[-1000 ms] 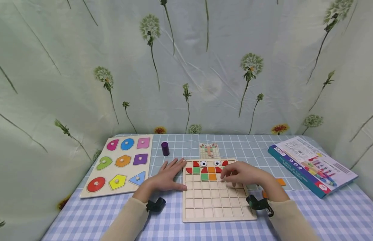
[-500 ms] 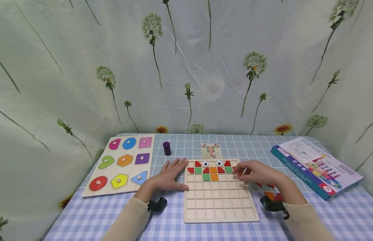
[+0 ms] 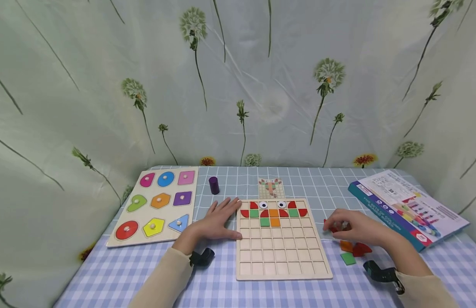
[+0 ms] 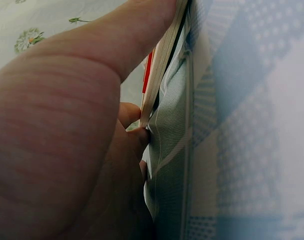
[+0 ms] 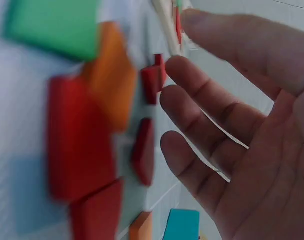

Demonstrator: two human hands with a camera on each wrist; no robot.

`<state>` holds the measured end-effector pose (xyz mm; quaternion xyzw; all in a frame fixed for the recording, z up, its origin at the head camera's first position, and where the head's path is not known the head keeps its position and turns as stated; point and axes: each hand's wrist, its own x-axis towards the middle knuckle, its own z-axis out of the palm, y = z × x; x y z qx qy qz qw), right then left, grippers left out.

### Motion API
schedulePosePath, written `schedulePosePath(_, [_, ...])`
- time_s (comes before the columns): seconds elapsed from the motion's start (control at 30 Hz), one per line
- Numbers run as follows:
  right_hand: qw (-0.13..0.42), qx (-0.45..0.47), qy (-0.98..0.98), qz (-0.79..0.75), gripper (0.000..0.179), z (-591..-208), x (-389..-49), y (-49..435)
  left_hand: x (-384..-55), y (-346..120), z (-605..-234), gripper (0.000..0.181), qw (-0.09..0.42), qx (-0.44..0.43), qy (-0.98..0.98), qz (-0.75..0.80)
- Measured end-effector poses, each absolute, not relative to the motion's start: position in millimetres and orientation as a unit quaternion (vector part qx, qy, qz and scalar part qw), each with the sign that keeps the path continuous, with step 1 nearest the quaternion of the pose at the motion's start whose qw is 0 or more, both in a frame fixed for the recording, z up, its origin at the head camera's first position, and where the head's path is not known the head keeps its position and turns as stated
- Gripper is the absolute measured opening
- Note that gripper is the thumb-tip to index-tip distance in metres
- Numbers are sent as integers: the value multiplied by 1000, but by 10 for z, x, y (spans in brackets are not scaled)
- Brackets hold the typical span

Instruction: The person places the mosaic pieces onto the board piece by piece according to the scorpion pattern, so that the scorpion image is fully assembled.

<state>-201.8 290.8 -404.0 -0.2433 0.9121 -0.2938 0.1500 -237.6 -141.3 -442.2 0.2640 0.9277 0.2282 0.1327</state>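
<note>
Left hand [image 3: 216, 222] rests with its fingers spread, thumb and fingertips right at the left edge of the pale wooden square-grid board [image 3: 284, 256], which has red, green and orange flat tiles [image 3: 273, 212] plus two round eye pieces [image 3: 263, 205] in its far rows. Right hand [image 3: 355, 226] is just off the board's right side, over some loose flat red pieces [image 5: 143, 152], fingers loosely bent with a gap to the thumb; a flat orange piece [image 3: 346, 246] and a flat green square [image 3: 348, 259] lie close by on the checked tablecloth [image 3: 218, 291].

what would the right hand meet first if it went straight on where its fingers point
Likely the loose red pieces close in front of the right hand, though depth is unclear.
</note>
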Motion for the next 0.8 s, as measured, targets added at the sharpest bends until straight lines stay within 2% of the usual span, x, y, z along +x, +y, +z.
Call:
schedulePosePath(0.17, [160, -254, 911, -283, 22, -4051, -1985, 2967, -2381, -1418, -4416, 102, 134, 264, 927, 229])
schedulePosePath(0.4, [195, -274, 909, -245, 44, -4061, -1898, 2991, -2371, -1416, -4413, 102, 134, 265, 926, 232])
schedulePosePath(0.53, [203, -268, 911, -240, 50, -4074, -1885, 3004, -2362, -1416, -4412, 101, 135, 265, 926, 234])
schedulePosePath(0.8, [174, -270, 914, -248, 36, -4119, -1925, 2982, -2353, -1413, -4395, 101, 134, 262, 926, 235])
